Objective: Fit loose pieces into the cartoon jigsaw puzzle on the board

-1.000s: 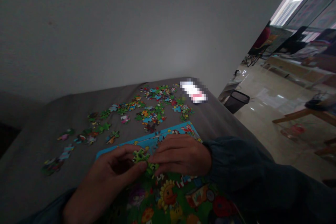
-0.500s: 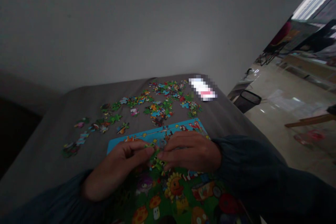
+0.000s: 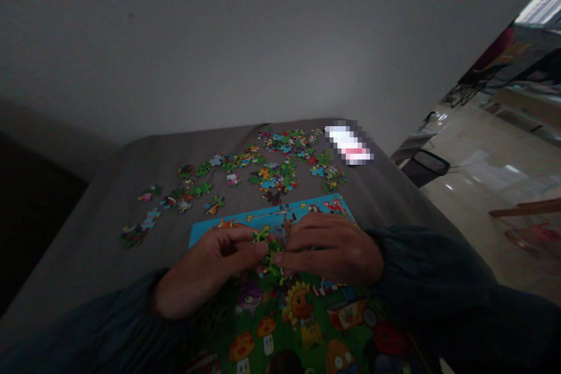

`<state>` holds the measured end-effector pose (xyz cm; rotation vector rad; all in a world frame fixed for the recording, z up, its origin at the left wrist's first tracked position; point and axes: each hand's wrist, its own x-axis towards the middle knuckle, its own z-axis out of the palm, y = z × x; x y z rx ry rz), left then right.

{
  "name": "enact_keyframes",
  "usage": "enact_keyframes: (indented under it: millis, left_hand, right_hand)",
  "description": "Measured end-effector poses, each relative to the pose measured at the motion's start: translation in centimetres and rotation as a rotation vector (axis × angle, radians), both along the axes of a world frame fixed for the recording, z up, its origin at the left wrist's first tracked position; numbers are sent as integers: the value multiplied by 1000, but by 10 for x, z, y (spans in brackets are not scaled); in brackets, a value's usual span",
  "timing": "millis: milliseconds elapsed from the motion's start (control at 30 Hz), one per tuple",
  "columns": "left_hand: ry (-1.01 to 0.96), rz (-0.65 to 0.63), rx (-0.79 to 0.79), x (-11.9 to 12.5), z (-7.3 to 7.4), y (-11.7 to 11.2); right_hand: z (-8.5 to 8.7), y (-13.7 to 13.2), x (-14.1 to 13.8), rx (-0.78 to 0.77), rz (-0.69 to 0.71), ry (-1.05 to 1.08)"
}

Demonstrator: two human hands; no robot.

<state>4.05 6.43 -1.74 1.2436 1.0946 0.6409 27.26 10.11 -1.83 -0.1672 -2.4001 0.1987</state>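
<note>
Green jigsaw pieces (image 3: 269,251) bunched tighter than before, clenched between left grip (image 3: 210,272) and right grip (image 3: 333,251) over blue-bordered puzzle board (image 3: 272,216).

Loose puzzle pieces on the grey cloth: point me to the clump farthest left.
The dark green clump at the lower-left end of the scatter, beyond every other piece.

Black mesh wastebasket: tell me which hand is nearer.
Right: the right hand is nearer, left of the black mesh wastebasket in view; the left hand lies farther, beyond the right hand.

Two hands (image 3: 335,251), one jigsaw puzzle (image 3: 272,217), one wastebasket (image 3: 424,167), one blurred object (image 3: 349,143)
</note>
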Motion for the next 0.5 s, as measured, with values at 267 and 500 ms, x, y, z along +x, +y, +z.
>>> enact_keyframes:
  millis: [267, 500]
  left_hand:
    - [84, -88, 137, 0, 6, -4]
    - [192, -54, 385, 4, 9, -3]
  right_hand:
    - [-1, -4, -3, 33, -99, 14]
    - [-2, -6, -6, -187, -118, 19]
